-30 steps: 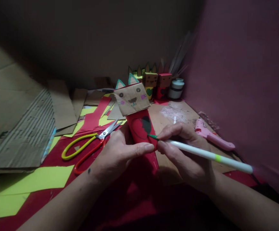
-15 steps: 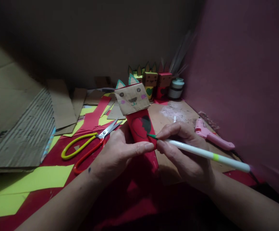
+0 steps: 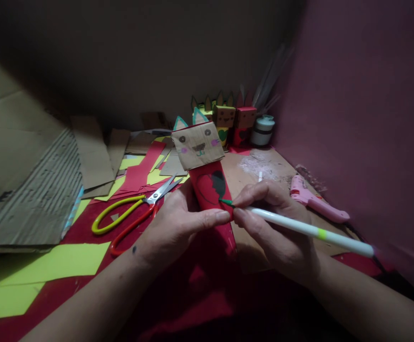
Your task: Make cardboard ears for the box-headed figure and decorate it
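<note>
My left hand point(image 3: 181, 218) is closed round the lower part of a cardboard cat figure point(image 3: 198, 148), its thumb lying across the front. The figure has a drawn face, ears edged in green and a red body point(image 3: 207, 190). On that body is a heart outline point(image 3: 216, 183), its right side coloured dark. A white marker pen point(image 3: 295, 225) is pinched in my right hand point(image 3: 274, 221). Its green tip touches the heart's lower right edge. Scissors point(image 3: 153, 199) with one yellow and one red handle lie just left of my left hand, blades apart.
Several similar box figures point(image 3: 224, 118) and a lidded jar point(image 3: 263, 130) stand at the back. A pink glue gun point(image 3: 317, 204) lies at right on the cardboard sheet point(image 3: 247, 228). Yellow paper point(image 3: 67, 261), red strips point(image 3: 140, 171) and large cardboard point(image 3: 21, 180) occupy the left.
The whole view has shifted slightly. Both hands keep their grips, and the pen tip stays on the heart's lower right edge.
</note>
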The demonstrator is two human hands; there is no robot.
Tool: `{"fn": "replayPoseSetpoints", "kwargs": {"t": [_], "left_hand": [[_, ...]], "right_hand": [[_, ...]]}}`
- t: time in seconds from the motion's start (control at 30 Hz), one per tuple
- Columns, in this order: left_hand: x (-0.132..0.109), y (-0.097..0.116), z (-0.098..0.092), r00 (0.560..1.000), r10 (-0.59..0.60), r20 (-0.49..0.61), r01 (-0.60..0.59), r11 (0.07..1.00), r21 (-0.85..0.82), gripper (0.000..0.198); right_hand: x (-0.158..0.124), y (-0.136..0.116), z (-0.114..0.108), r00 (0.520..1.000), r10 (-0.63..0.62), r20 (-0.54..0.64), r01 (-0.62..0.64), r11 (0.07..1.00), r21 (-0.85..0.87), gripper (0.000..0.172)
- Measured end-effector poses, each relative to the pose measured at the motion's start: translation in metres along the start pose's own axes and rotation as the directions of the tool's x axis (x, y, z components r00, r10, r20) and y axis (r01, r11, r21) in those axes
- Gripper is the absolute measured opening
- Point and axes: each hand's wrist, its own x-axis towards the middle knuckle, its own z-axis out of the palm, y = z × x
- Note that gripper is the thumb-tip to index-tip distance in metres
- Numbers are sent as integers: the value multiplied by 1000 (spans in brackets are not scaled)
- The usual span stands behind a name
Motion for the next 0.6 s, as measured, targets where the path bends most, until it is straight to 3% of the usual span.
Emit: {"fn": "replayPoseSetpoints", "kwargs": {"t": [0.33, 0.6], "left_hand": [[0, 2, 2, 1000, 4, 8, -4, 1000, 12, 34], [0, 0, 0, 1000, -9, 11, 9, 1000, 6, 38]], "right_hand": [[-3, 8, -2, 999, 3, -45, -4, 1000, -19, 6], [-4, 4, -3, 1000, 14, 5, -14, 1000, -24, 13]]}}
